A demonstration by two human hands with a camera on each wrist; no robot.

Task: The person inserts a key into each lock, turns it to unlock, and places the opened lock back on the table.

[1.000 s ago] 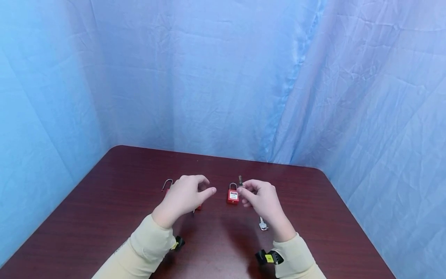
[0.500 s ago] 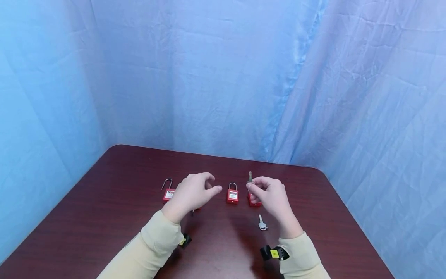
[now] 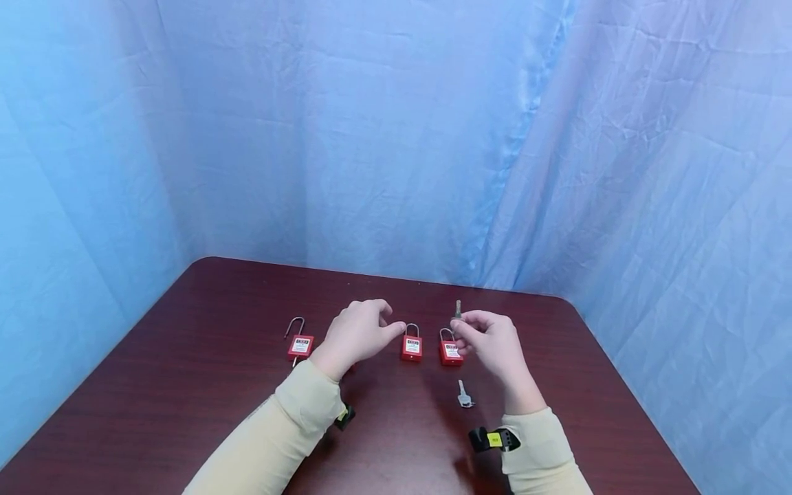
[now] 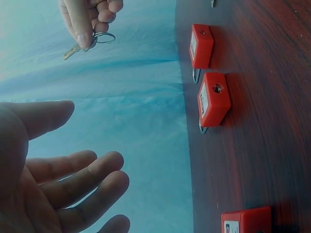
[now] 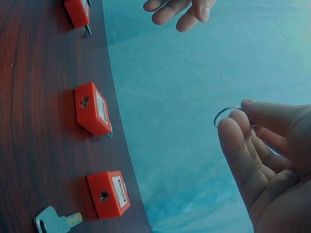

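A small key on a ring is pinched between the thumb and fingertips of the right hand, which is raised above the dark red table with the key's blade pointing up. Just below and left of this hand a red padlock is seen on the table, and a second red padlock stands just beside it. Between the two hands nothing else is seen but that middle padlock. The left hand is held in the air with its fingers loosely curled and nothing gripped, its fingertips close to the middle padlock's shackle without a visible touch. A third red padlock, with a long shackle, lies further left, well apart from the others. A loose silver key lies on the table near the right wrist. Both forearms are covered by cream sleeves, and blue cloth hangs behind the table.
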